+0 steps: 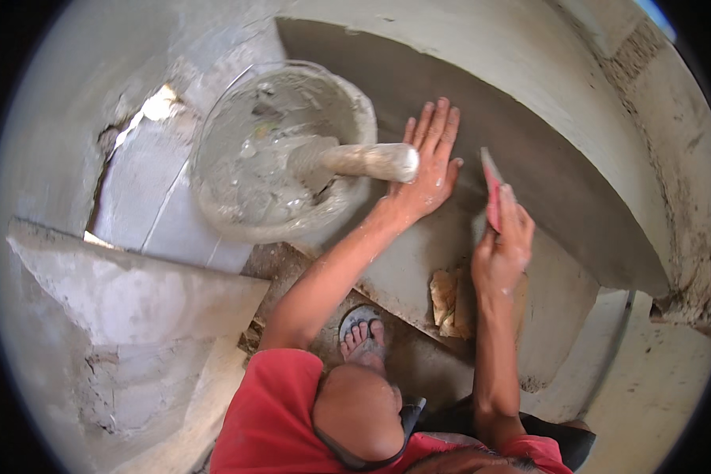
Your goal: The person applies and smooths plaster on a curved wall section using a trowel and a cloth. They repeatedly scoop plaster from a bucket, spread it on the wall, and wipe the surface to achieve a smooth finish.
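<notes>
My left hand (430, 170) lies flat with its fingers stretched out against a darker grey band of plaster (529, 170), just right of the bucket. In my right hand (504, 249) is a thin, flat red tool (493, 197) with a pale pointed tip, seen nearly edge-on; its exact kind does not show. That tip points up toward the dark plaster. Left of my hands stands a round bucket (363, 103) coated with wet grey mortar (249, 170). A tool with a thick, pale, mortar-smeared handle (371, 162) rests in it, its head partly sunk in the mix.
Torn brown paper (448, 304) lies on the ledge below my right hand. A rough grey slab edge (134, 268) juts in at the left, near a broken gap (146, 114) that lets light through. My sandalled foot (362, 332) is below the bucket. Pale wall (545, 87) rises beyond the dark band.
</notes>
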Demonstrator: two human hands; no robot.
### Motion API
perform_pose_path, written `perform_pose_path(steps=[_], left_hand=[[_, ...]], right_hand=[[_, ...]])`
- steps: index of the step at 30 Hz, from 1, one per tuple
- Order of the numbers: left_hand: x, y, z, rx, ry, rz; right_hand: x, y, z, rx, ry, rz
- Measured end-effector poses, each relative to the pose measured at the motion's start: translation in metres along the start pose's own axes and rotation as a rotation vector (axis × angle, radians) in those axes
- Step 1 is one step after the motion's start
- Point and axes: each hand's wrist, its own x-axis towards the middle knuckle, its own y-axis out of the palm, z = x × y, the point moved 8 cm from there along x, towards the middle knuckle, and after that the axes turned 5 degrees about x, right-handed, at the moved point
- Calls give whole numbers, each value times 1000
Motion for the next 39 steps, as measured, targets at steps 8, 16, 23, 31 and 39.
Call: perform_pose_path(steps=[8, 16, 23, 31, 39], left_hand=[[-14, -32, -9, -108, -187, -189], [-5, -12, -11, -186, -244, -85], [-7, -1, -11, -81, -190, -124], [-13, 50, -21, -202, -201, 28], [-11, -9, -9, -195, -196, -267]], right_hand=[[80, -95, 202, 459, -277, 228], [67, 97, 340, -230, -837, 1010], [52, 150, 339, -456, -785, 1326], [40, 140, 337, -175, -858, 1430], [94, 126, 314, 79, -450, 1679]])
